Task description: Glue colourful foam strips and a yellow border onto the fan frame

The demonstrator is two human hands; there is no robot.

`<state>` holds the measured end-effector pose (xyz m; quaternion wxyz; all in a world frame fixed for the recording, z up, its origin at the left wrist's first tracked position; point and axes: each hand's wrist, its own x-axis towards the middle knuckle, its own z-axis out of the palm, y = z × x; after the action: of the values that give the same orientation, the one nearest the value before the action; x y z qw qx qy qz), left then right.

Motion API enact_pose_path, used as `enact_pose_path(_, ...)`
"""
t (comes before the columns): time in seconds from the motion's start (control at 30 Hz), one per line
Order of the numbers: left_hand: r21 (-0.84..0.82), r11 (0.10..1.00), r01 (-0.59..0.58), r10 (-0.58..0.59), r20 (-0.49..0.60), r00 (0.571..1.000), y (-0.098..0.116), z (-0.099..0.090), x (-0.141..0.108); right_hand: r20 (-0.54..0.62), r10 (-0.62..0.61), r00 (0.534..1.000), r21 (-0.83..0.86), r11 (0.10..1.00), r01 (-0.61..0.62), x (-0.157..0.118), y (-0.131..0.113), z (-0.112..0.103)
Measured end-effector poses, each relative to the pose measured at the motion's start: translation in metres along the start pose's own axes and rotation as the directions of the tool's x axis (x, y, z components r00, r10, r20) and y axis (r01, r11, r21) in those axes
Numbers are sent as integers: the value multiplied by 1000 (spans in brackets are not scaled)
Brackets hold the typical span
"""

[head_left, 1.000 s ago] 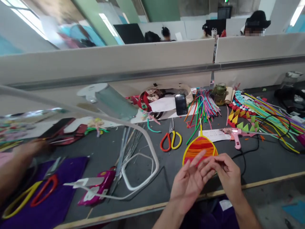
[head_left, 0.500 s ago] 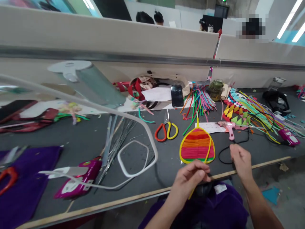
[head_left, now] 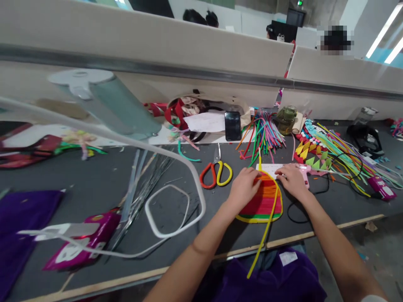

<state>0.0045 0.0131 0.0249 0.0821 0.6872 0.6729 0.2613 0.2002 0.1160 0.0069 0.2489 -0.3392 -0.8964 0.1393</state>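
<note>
A rounded striped piece (head_left: 266, 201) in red, orange, pink and green, edged in yellow, lies near the table's front edge. My left hand (head_left: 247, 188) rests on its upper left edge, fingers bent; whether they pinch the rim is hidden. My right hand (head_left: 291, 179) is at its upper right, over a white paper strip (head_left: 267, 169) and beside the pink glue gun (head_left: 305, 173), fingers bent and apart with nothing visible in them. A loose yellow strip (head_left: 262, 247) runs down across the piece and past the table edge.
Scissors (head_left: 216, 174) with red and yellow handles lie left of the piece. Behind are a black phone (head_left: 232, 126), colourful pipe cleaners (head_left: 267, 132) and a green jar (head_left: 286, 119). A white curved lamp arm (head_left: 201, 188) crosses the left side. Persons' heads show beyond the partition.
Both hands have moved up and forward from the table's front edge to the top of the striped piece. The yellow strip's lower end now shows. The view has shifted slightly.
</note>
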Motion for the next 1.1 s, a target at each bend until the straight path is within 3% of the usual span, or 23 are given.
enact_pose_path(0.27,16,999,27,-28,56,998,-18,21,28,116,-59,991,-26,998,62,24,4,17)
enact_pose_path(0.4,-8,999,54,-53,48,997,-20,26,26,126,-89,988,-27,995,93,27,-1,20)
enact_pose_path(0.7,-66,998,-5,3,-32,999,-30,25,17,120,-134,984,-50,989,141,26,-4,23)
enact_pose_path(0.9,-76,997,11,-16,-69,998,-30,21,16,66,-112,992,-35,993,114,26,-7,18)
enact_pose_path(1.1,-89,996,-15,9,-67,998,-31,23,15,87,-128,988,-41,990,132,24,-4,20)
